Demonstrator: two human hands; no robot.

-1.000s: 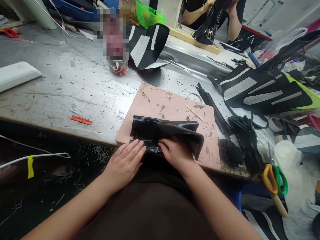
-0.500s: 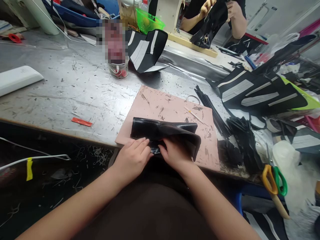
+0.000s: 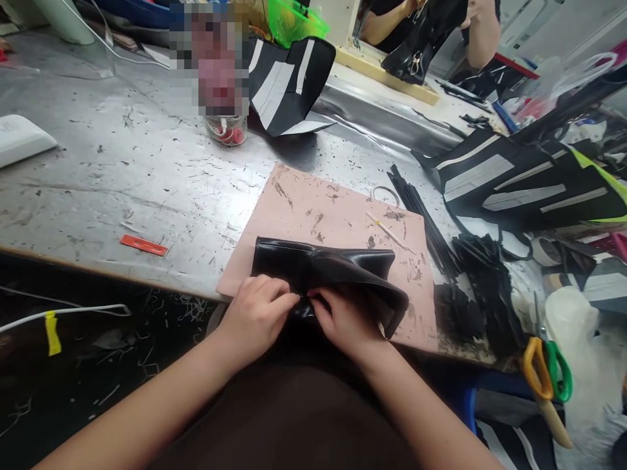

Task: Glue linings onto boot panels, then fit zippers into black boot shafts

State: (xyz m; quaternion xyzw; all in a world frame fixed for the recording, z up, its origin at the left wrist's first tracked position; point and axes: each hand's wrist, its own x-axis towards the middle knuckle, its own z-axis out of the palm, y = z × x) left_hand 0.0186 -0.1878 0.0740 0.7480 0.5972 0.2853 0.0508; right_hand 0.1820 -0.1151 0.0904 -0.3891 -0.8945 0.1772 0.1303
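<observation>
A folded black glossy leather piece (image 3: 333, 271) lies on a pink board (image 3: 323, 209) at the near edge of a scratched metal table (image 3: 147, 170). My left hand (image 3: 257, 316) has its fingers curled, pinching the near edge of the leather. My right hand (image 3: 345, 320) meets it fingertip to fingertip and also grips that edge, with the leather's right flap curling over beside it.
A thin stick (image 3: 389, 230) and a metal ring (image 3: 385, 194) lie on the board's far side. Black strips (image 3: 426, 222) and scraps (image 3: 484, 281) pile to the right, with scissors (image 3: 546, 378) beyond. An orange tag (image 3: 144, 245), a jar (image 3: 226, 129) and striped black panels (image 3: 287, 85) lie around. Another person's arms (image 3: 482, 32) hold a black bag far back.
My left hand slid right from lying flat and curled its fingers onto the leather edge. Both hands' fingertips have come together at the middle of the near edge.
</observation>
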